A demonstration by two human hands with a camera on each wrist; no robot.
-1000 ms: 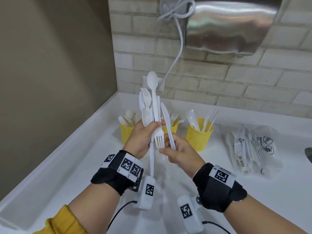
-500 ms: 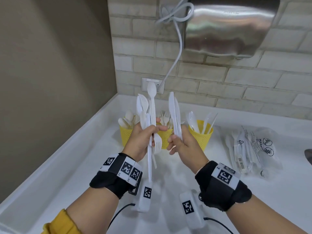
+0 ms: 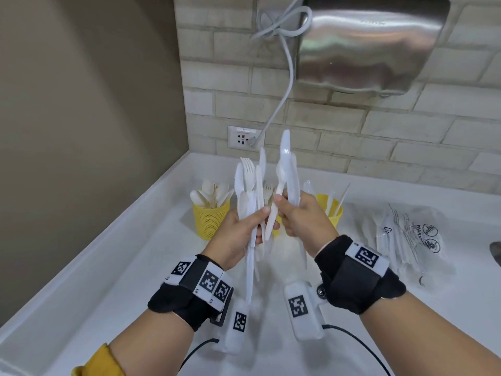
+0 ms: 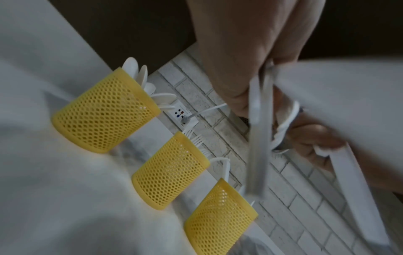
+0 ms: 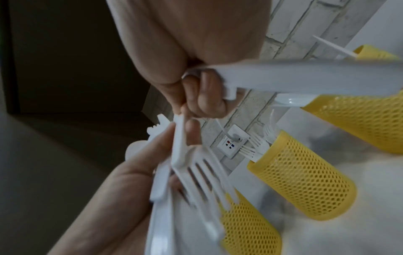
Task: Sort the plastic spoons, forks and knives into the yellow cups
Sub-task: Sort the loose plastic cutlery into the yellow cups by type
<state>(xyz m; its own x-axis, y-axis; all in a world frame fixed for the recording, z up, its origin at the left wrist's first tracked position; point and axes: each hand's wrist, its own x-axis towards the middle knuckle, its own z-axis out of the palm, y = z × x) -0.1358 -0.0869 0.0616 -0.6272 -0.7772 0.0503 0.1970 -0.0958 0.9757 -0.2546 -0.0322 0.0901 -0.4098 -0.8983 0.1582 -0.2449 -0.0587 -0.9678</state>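
My left hand (image 3: 241, 229) grips a mixed bundle of white plastic cutlery (image 3: 248, 185), with forks, knives and spoons standing upright. Close beside it, my right hand (image 3: 296, 213) holds white knives (image 3: 293, 183) in its curled fingers and pinches the handle of a spoon (image 3: 281, 169) at the bundle's right side. Behind the hands stand three yellow mesh cups. The left cup (image 3: 210, 218) holds spoons, the middle cup (image 4: 170, 170) holds forks and the right cup (image 3: 332, 213) holds knives. The hands hide most of the middle cup in the head view.
A clear plastic bag (image 3: 406, 234) with more cutlery lies on the white counter (image 3: 122, 267) at the right. A wall socket (image 3: 242, 137) with a cable sits behind the cups. A steel dispenser (image 3: 371, 42) hangs above. A brown wall bounds the left side.
The right hand, which had drawn knives away from the bundle, has come back to it and now also pinches a spoon. Both hands stay raised over the cups.
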